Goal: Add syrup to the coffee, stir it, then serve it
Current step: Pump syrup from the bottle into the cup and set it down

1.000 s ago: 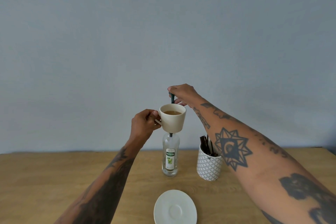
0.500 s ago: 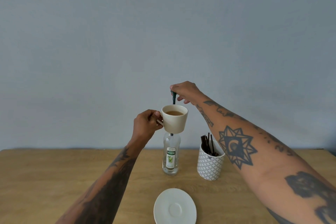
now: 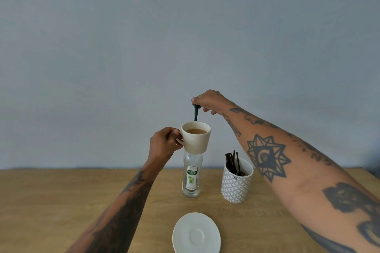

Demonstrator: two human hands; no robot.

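The left hand [image 3: 164, 146] holds a glossy cream ceramic cup [image 3: 196, 137], tapered toward its base and filled with pale brown coffee, its fingers [image 3: 174, 132] clenched on the small loop handle, lifting it in the air in front of a clear glass syrup bottle [image 3: 192, 178] with a white and green label. The right hand [image 3: 207, 100] pinches a slim dark green stirrer [image 3: 196, 113] upright, its lower end dipping behind the cup's far rim. On the matte grained wooden tabletop [image 3: 51, 201] sit a smooth round white saucer [image 3: 196, 233] and, just right of the bottle, a white cylindrical pot with a grey diamond pattern [image 3: 236, 183] holding thin dark sticks [image 3: 232, 162].
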